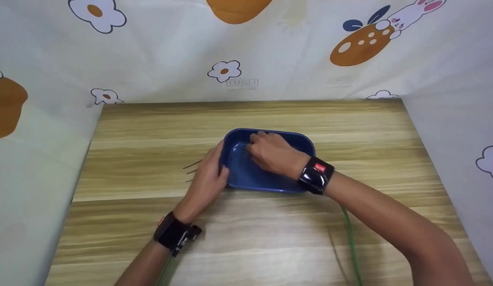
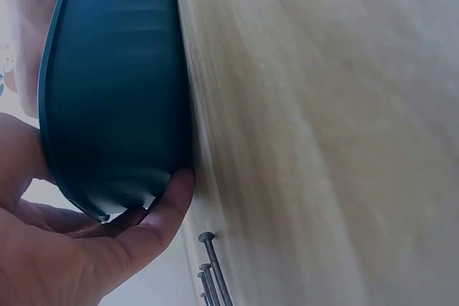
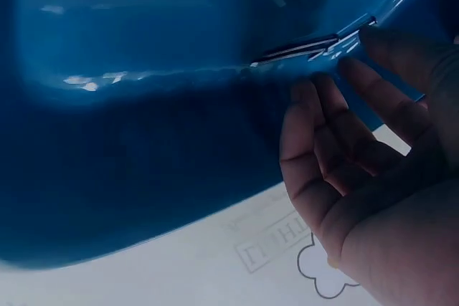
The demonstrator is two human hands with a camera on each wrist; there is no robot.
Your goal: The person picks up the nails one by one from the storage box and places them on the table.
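A blue rectangular tray [image 1: 246, 174] sits on the wooden table. My left hand [image 1: 206, 174] holds its left end, with fingers and thumb around the end wall in the left wrist view. My right hand [image 1: 272, 153] reaches down inside the tray, fingers bent. In the right wrist view, a few dark nails [image 3: 301, 51] lie on the tray's floor along the wall. The thumb and fingertips [image 3: 351, 69] are right at these nails, with a gap between them; no nail is clearly pinched. Beside the left hand, several nails [image 2: 217, 266] lie on the table, partly hidden by that hand.
The wooden table [image 1: 270, 230] is surrounded by pale cloth walls [image 1: 163, 47] printed with flowers and fruit. Both wrists wear black bands [image 1: 316, 174] with cameras. A green cable [image 1: 351, 238] runs below the right forearm.
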